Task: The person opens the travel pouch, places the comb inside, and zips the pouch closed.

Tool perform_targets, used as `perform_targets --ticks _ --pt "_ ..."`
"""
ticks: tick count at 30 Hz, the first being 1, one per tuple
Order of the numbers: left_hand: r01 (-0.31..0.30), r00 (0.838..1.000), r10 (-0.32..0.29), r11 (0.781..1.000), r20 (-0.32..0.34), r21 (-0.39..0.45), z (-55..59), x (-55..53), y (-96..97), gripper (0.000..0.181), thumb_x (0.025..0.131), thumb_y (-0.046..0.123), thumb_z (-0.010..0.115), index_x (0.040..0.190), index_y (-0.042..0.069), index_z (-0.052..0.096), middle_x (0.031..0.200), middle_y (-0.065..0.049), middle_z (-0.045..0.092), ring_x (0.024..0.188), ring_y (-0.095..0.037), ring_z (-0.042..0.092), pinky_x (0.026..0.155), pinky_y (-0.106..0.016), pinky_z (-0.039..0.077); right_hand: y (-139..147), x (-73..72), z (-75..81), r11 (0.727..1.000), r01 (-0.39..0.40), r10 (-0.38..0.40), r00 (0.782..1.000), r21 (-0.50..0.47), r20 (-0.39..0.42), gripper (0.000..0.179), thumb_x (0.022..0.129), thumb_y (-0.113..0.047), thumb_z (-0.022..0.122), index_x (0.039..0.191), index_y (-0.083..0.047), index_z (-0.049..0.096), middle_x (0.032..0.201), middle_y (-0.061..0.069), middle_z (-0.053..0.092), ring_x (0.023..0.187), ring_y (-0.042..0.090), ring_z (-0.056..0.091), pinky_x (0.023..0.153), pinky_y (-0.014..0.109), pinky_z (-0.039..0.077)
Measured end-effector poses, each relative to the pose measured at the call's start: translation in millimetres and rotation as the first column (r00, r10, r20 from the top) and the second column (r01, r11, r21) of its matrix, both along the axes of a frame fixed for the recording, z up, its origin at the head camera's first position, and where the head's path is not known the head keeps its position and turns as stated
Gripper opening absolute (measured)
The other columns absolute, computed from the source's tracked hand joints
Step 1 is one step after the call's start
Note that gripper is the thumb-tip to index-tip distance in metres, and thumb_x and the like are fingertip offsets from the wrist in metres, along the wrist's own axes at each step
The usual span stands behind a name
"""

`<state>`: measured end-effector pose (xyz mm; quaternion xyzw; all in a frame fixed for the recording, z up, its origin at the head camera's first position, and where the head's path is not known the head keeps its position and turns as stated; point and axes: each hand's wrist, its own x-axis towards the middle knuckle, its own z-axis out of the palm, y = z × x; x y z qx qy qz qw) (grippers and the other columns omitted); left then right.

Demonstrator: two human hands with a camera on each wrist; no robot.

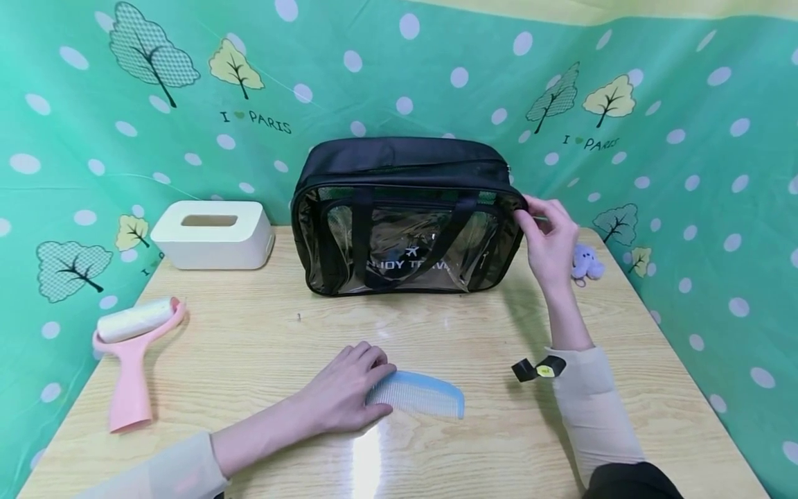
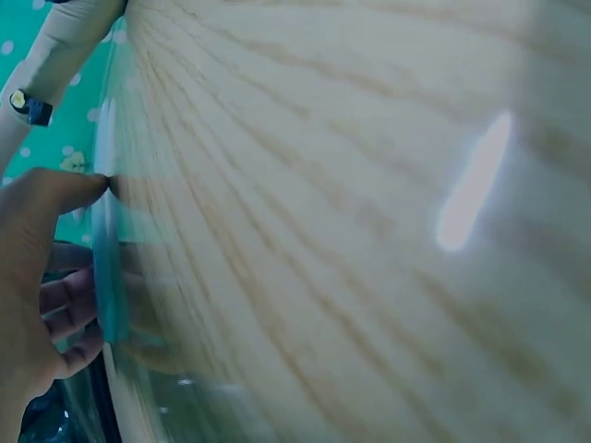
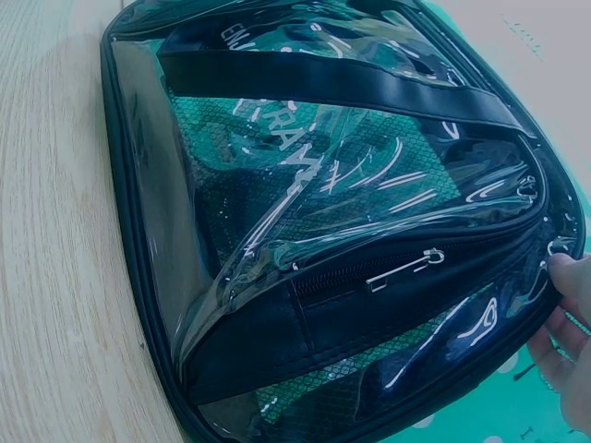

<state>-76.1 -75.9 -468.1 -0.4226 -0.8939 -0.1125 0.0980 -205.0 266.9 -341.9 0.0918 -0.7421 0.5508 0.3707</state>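
Observation:
A light blue comb (image 1: 430,394) lies on the table with its teeth toward the near edge. My left hand (image 1: 349,391) grips its left end, thumb on the toothed side and fingers along the spine. In the left wrist view the comb (image 2: 111,277) is seen edge-on between thumb and fingers. A black travel bag (image 1: 399,163) with a clear front and white lettering stands at the back. My right hand (image 1: 551,235) pinches its upper right edge. The right wrist view shows the bag's front zipper pull (image 3: 406,269) and the right fingers (image 3: 574,277) at the rim.
A white tissue box (image 1: 218,253) stands at the back left. The pink lint roller (image 1: 132,381) lies at the left edge. A small purple plush toy (image 1: 587,263) sits behind my right wrist. Green patterned cloth (image 1: 399,76) surrounds the wooden table (image 1: 249,326).

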Motion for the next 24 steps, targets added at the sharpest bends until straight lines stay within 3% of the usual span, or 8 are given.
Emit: perform_targets --ticks 6,15,24 --pt "0.000 1.000 0.000 1.000 0.012 0.023 3.2 -1.8 1.5 0.059 0.077 0.055 0.082 0.121 0.016 0.072 0.111 0.003 0.064 0.104 -0.014 0.057 0.089 -0.033 0.052 7.5 -8.8 -8.6 1.000 -0.007 0.007 1.000 -0.001 0.000 0.022 0.094 -0.003 0.073 0.115 0.000 0.077 0.092 -0.013 0.064 0.089 0.005 0.062 0.080 0.015 0.054" --pt "0.019 0.996 -0.024 0.997 0.082 0.068 6.9 -3.4 2.8 0.059 0.077 0.045 0.084 0.123 0.012 0.071 0.110 0.001 0.060 0.100 -0.013 0.057 0.089 -0.030 0.054 7.7 -7.3 -7.8 1.000 -0.014 0.015 1.000 0.008 -0.007 0.021 0.095 -0.009 0.073 0.115 -0.004 0.078 0.093 -0.012 0.065 0.090 0.008 0.063 0.080 0.017 0.055" --pt "0.011 0.992 -0.022 0.996 0.124 0.085 5.7 -2.3 2.2 0.058 0.081 0.046 0.082 0.126 0.013 0.069 0.116 0.001 0.062 0.108 -0.013 0.057 0.096 -0.031 0.054 7.4 -7.7 -7.7 1.000 -0.013 0.013 1.000 0.002 -0.002 0.022 0.094 -0.006 0.074 0.115 -0.002 0.078 0.092 -0.012 0.065 0.089 0.006 0.063 0.079 0.016 0.055"
